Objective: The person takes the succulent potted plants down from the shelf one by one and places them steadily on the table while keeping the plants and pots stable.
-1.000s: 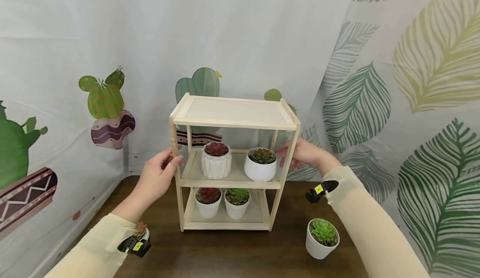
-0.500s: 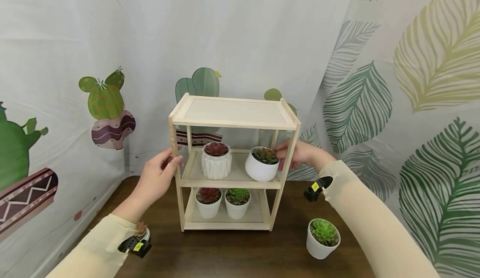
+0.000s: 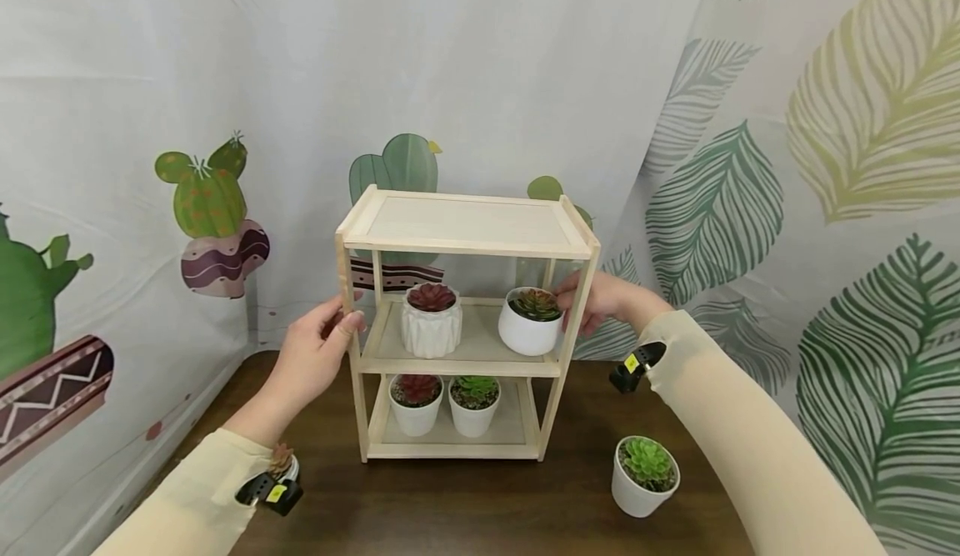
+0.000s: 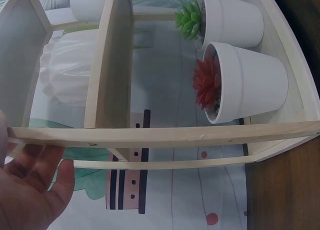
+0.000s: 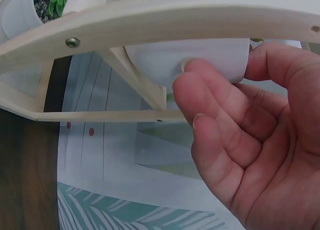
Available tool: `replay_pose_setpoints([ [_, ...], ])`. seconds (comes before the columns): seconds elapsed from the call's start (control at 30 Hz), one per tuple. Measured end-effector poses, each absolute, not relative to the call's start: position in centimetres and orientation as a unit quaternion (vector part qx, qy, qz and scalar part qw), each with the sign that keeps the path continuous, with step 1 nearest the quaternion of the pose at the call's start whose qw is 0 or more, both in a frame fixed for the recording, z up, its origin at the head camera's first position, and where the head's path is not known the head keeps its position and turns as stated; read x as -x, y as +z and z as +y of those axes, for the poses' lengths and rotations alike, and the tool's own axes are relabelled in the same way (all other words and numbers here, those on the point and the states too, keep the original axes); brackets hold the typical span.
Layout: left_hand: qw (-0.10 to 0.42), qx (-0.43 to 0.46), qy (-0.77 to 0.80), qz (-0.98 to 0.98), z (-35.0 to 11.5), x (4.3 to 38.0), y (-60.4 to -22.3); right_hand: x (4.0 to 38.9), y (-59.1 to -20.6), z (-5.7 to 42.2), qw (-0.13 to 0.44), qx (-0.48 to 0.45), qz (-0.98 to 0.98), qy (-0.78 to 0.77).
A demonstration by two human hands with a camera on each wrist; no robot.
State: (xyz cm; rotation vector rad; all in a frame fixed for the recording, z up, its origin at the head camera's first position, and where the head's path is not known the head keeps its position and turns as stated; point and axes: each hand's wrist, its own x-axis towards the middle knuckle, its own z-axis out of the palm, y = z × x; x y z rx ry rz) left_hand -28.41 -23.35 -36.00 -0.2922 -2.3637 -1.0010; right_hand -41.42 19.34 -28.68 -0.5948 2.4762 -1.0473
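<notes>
A light wooden three-tier shelf (image 3: 468, 366) stands on the table. My left hand (image 3: 318, 352) grips its left front post, thumb in front and fingers behind; the left wrist view shows that hand (image 4: 37, 190) at the post too. Through the right side of the frame, my right hand (image 3: 600, 299) holds a round white pot with a dark green-red succulent (image 3: 527, 333) at the right of the middle tier. In the right wrist view, fingers touch the white pot (image 5: 160, 60), partly hidden behind a post. A ribbed white pot with a red succulent (image 3: 432, 331) stands left on that tier.
The bottom tier bears a red succulent pot (image 3: 416, 418) and a green succulent pot (image 3: 474, 420). Another green succulent pot (image 3: 636, 493) stands on the brown table (image 3: 450, 510) at right. A small potted plant (image 3: 281, 460) is partly hidden by my left wrist. Printed curtains (image 3: 480, 64) hang behind.
My right hand has taken hold of the round white pot, which tilted, then shifted right and back on the middle tier and now looks more upright. My left hand stays on the post.
</notes>
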Motion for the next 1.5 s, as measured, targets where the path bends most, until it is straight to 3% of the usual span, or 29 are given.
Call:
replay_pose_setpoints([
  [1.0, 0.276, 0.111, -0.381, -0.875, -23.2, 28.3, -36.1, 41.2, -28.9, 18.3, 0.2, 0.177, 0.879, -0.395],
  [1.5, 0.29, 0.112, -0.385, -0.869, -23.3, 28.5, -36.4, 40.7, -29.2, 18.6, 0.182, 0.208, 0.88, -0.387],
])
